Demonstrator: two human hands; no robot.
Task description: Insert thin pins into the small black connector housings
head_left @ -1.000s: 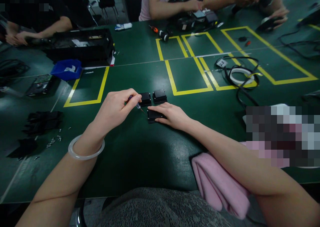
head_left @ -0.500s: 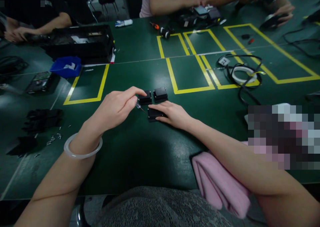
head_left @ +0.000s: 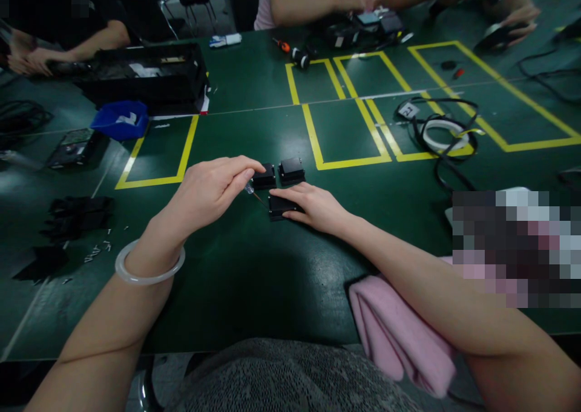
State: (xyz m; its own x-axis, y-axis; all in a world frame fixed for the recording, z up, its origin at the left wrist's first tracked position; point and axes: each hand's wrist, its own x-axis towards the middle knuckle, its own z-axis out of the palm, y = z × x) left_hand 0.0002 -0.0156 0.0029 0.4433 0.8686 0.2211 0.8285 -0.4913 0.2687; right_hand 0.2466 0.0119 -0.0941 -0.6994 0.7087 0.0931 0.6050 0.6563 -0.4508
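Note:
My left hand (head_left: 209, 191) is closed around a small screwdriver (head_left: 252, 192), whose thin tip points at a small black box (head_left: 278, 206) on the green table (head_left: 245, 267). My right hand (head_left: 315, 206) lies over that box, fingers pressing it down from the right. Two more black boxes (head_left: 264, 176) (head_left: 291, 170) sit side by side just behind it. A pale bangle (head_left: 147, 267) circles my left wrist.
Yellow tape rectangles (head_left: 345, 127) mark the table. A blue bin (head_left: 120, 120) and black tray (head_left: 145, 76) stand at the far left, black parts and screws (head_left: 77, 215) to the left, coiled cables (head_left: 438, 134) on the right, pink cloth (head_left: 399, 333) at the near edge. Other people work across the table.
My left hand's fingers have shifted along the screwdriver, whose handle is now hidden. My right hand stays on the box. The view has tilted slightly.

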